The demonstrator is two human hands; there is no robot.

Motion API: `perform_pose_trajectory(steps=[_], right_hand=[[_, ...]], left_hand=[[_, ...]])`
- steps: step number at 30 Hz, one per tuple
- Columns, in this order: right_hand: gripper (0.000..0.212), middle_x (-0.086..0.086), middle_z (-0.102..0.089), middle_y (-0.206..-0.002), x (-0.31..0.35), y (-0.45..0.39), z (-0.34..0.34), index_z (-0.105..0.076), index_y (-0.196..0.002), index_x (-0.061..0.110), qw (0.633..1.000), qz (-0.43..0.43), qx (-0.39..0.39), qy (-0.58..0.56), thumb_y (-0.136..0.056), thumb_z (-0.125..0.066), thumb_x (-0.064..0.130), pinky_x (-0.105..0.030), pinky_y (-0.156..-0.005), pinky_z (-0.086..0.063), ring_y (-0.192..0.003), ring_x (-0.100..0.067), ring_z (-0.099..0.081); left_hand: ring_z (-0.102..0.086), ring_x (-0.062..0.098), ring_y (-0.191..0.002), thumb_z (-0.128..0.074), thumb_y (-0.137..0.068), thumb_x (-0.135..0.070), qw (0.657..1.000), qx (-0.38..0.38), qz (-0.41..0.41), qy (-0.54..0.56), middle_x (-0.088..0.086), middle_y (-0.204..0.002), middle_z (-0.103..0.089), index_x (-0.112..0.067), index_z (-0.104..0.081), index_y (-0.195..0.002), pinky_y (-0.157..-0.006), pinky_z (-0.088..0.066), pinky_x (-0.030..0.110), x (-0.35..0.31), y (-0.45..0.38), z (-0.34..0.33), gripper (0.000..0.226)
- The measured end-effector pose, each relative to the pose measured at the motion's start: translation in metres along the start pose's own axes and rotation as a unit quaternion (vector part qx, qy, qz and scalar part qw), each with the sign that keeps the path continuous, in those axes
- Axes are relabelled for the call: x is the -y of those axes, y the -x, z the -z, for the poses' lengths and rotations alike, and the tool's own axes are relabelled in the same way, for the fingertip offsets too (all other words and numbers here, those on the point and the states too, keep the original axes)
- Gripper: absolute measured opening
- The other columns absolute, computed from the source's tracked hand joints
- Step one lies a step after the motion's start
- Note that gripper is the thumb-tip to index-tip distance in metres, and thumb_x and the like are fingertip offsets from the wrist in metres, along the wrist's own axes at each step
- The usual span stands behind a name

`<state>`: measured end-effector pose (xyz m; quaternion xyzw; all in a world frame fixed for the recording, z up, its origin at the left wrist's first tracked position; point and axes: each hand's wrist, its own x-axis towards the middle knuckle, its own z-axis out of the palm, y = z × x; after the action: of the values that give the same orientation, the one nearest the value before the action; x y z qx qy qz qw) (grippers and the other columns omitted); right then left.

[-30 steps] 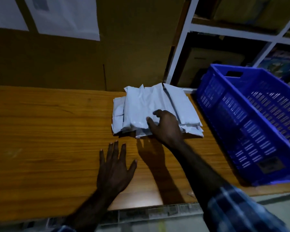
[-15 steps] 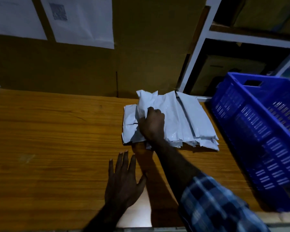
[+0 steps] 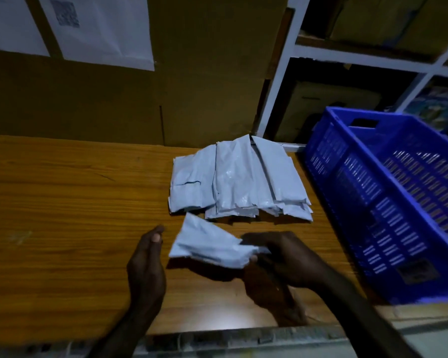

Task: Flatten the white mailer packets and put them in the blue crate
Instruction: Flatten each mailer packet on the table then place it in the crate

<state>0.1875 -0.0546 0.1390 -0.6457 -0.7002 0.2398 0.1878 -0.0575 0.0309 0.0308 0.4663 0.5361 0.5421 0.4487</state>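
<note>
On brown wood-grain surface [image 3: 62, 202]: stacked white plastic mailer packets [image 3: 239, 179] | blue slatted plastic crate [image 3: 388, 202] right | right hand [image 3: 282, 257] pinches one crumpled white packet [image 3: 212, 245] | left hand [image 3: 146, 264] spread beside | cardboard wall [image 3: 204, 73], white shelving [image 3: 282, 73] behind.

The blue crate [image 3: 388, 202] runs off the right edge, its floor partly out of view. The held packet [image 3: 212, 248] is motion-blurred where the right hand [image 3: 282, 257] grips it. The sheet's print [image 3: 65, 12] on the far wall is too blurred to read.
</note>
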Motion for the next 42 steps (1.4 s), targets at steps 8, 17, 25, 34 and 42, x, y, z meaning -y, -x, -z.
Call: perform_pose_trajectory(steps=[8, 17, 25, 34, 42], right_hand=[[0.056, 0.002, -0.039, -0.155, -0.027, -0.003, -0.027, -0.053, -0.139, 0.032, 0.982, 0.003, 0.059, 0.18, -0.085, -0.062, 0.022, -0.046, -0.122, -0.01, -0.147, -0.016, -0.025], [0.043, -0.019, -0.057, -0.137, -0.009, -0.001, -0.122, -0.06, -0.129, 0.001, 0.962, 0.033, -0.134, 0.234, -0.101, -0.037, 0.024, -0.053, -0.116, -0.027, -0.135, -0.031, -0.047], [0.056, -0.018, -0.024, -0.16, -0.017, 0.006, -0.142, -0.032, -0.152, 0.002, 0.965, -0.012, -0.114, 0.238, -0.102, -0.03, 0.029, -0.054, -0.117, -0.023, -0.151, -0.031, -0.017], [0.053, -0.021, -0.035, -0.154, -0.024, 0.006, -0.153, -0.039, -0.147, -0.002, 0.962, 0.017, -0.162, 0.219, -0.101, -0.037, 0.024, -0.051, -0.117, -0.026, -0.145, -0.037, -0.031], [0.056, -0.025, -0.045, -0.146, -0.019, 0.0, -0.114, -0.049, -0.138, -0.007, 0.957, 0.028, -0.161, 0.239, -0.098, -0.034, 0.028, -0.052, -0.113, -0.031, -0.136, -0.037, -0.045]], left_hand=[[-0.024, 0.007, -0.144, -0.038, -0.094, -0.052, 0.905, 0.208, -0.229, -0.293, -0.008, -0.152, -0.038, -0.024, -0.052, -0.139, -0.116, -0.026, 0.033, 0.006, 0.043, -0.017, 0.055], [-0.014, 0.012, -0.148, -0.014, -0.104, -0.046, 0.822, 0.279, -0.292, -0.401, 0.005, -0.156, -0.03, -0.012, -0.034, -0.148, -0.119, -0.011, 0.039, 0.027, 0.038, -0.027, 0.059], [-0.006, 0.019, -0.15, -0.024, -0.1, -0.043, 0.755, 0.299, -0.306, -0.497, 0.008, -0.162, -0.014, -0.011, -0.018, -0.155, -0.117, -0.008, 0.041, 0.03, 0.037, -0.018, 0.064], [-0.009, 0.023, -0.15, -0.005, -0.101, -0.05, 0.721, 0.312, -0.299, -0.541, 0.011, -0.162, -0.014, -0.007, -0.019, -0.154, -0.118, -0.01, 0.043, 0.027, 0.038, -0.019, 0.07], [-0.045, 0.03, -0.135, -0.026, -0.099, -0.036, 0.715, 0.286, -0.326, -0.548, 0.018, -0.144, -0.048, 0.001, -0.048, -0.139, -0.11, -0.02, 0.042, 0.008, 0.039, -0.037, 0.059]])
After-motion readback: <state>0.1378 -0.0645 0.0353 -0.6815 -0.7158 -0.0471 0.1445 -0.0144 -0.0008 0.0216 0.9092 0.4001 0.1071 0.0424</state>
